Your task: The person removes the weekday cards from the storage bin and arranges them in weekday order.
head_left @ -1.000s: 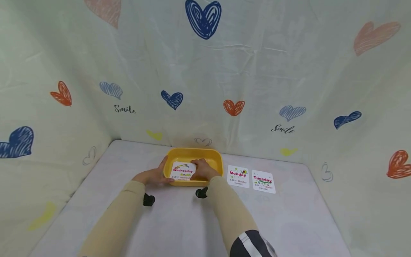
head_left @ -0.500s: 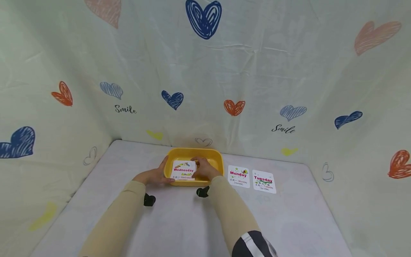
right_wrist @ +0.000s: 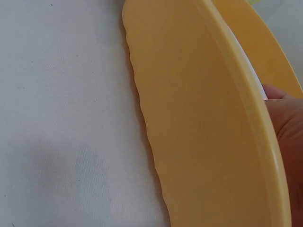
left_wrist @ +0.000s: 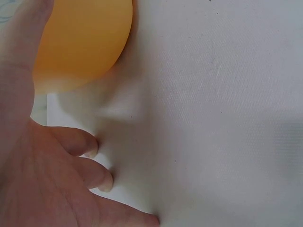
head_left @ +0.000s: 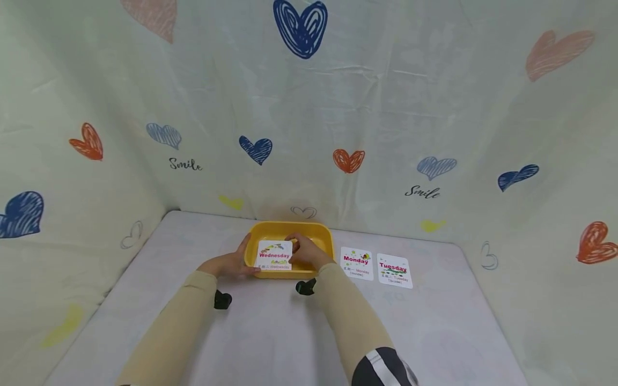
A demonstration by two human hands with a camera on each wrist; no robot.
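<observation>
A yellow plastic tray [head_left: 270,274] stands on the white table near the back wall. In it a white Wednesday card [head_left: 273,255] faces up, leaning on or near the front rim; whether more cards lie under it cannot be seen. My right hand [head_left: 308,253] reaches into the tray and pinches the card at its right edge. My left hand [head_left: 230,264] holds the tray's left end between thumb and fingers. In the left wrist view, several of its fingertips [left_wrist: 102,182] touch the table. The right wrist view shows the tray's outer wall [right_wrist: 199,118] hiding most of the right hand.
To the right of the tray, a Monday card [head_left: 357,263] and a Tuesday card [head_left: 394,271] lie face up side by side on the table [head_left: 270,332]. A cloth wall [head_left: 309,107] printed with hearts rises behind and at both sides.
The Wednesday card shifted slightly up and right within the tray, and my right fingers moved to its right edge. The left hand stayed on the tray. The head view shifted slightly.
</observation>
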